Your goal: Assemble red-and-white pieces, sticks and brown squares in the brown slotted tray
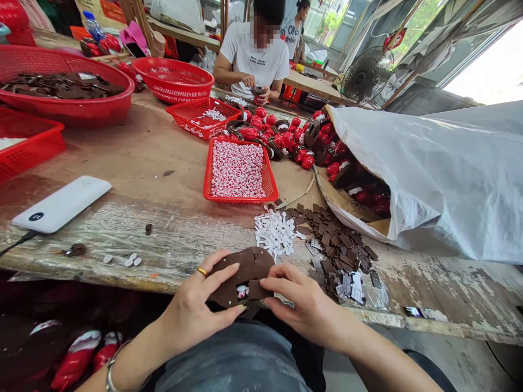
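My left hand point(198, 302) is closed around a brown oval plastic base point(241, 267), held just off the table's front edge. A rectangular opening in its face shows a small white-and-red piece point(242, 292) inside. With thumb and fingers, my right hand point(306, 302) pinches a small flat brown plate point(257, 289) against the base, beside that opening. Beyond the hands lie a heap of white spoon-shaped pieces point(275, 231) and a spread of brown flat plates point(343, 245).
A red basket point(208, 188) of small red-and-white pieces stands ahead. Red-and-brown toys point(281, 133) spill from a large white sack point(449, 174) at right. Red basins point(102, 103) and a white power bank point(61, 204) are at left. A person point(255, 60) works across the table.
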A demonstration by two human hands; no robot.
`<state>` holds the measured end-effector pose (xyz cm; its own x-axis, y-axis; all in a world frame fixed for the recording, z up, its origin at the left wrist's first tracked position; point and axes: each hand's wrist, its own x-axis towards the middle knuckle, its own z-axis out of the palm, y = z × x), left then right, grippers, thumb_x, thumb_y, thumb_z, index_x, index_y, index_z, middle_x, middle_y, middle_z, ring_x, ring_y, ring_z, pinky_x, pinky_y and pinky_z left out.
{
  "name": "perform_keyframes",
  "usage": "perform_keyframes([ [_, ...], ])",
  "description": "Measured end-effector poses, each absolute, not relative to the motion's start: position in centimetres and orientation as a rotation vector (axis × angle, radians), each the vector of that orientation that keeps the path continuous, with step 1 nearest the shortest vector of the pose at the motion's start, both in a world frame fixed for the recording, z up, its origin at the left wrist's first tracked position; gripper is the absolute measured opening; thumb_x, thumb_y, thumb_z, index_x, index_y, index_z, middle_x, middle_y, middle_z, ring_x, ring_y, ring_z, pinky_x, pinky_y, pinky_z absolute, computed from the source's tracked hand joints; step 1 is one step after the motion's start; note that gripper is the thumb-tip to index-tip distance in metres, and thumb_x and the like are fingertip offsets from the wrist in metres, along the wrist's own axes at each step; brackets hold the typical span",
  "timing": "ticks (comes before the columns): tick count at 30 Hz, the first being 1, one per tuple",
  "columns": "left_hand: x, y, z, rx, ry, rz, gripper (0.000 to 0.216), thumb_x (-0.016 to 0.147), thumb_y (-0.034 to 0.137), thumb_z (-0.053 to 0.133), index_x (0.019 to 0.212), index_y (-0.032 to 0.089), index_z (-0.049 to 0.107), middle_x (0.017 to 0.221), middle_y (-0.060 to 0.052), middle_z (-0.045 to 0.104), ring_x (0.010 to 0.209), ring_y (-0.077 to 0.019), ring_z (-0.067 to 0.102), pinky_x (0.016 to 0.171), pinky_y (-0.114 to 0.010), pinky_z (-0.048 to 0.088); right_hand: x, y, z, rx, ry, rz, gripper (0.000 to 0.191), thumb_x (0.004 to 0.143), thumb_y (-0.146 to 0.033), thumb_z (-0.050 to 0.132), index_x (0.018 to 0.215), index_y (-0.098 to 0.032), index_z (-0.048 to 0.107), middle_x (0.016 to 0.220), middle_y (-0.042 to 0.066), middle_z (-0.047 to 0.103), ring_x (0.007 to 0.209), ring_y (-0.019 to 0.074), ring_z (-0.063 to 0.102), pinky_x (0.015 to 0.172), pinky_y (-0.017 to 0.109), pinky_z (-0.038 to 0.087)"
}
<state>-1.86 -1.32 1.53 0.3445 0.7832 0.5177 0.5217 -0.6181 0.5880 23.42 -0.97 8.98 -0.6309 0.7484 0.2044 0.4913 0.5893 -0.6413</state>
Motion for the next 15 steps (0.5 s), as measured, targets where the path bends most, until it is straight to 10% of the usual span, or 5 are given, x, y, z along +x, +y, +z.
perform_keyframes([
  [15, -2.0, -1.1, 1.7, 2.295, 1.142, 1.171, 0.043, 0.089, 0.025, 0.068, 0.13, 0.016, 0.058, 0.14, -0.017, 0.055, 0.125, -0.0269, 0.066, 0.103, -0.034, 0.059, 22.6, 1.4, 8.8, -0.868, -2.539, 0.784, 0.011, 0.101, -0.02, 0.061, 0.11, -0.018, 0.067, 0.105, 0.006, 0.064, 0.103, 0.0164, 0.064, 0.12, 0.056, 0.02],
])
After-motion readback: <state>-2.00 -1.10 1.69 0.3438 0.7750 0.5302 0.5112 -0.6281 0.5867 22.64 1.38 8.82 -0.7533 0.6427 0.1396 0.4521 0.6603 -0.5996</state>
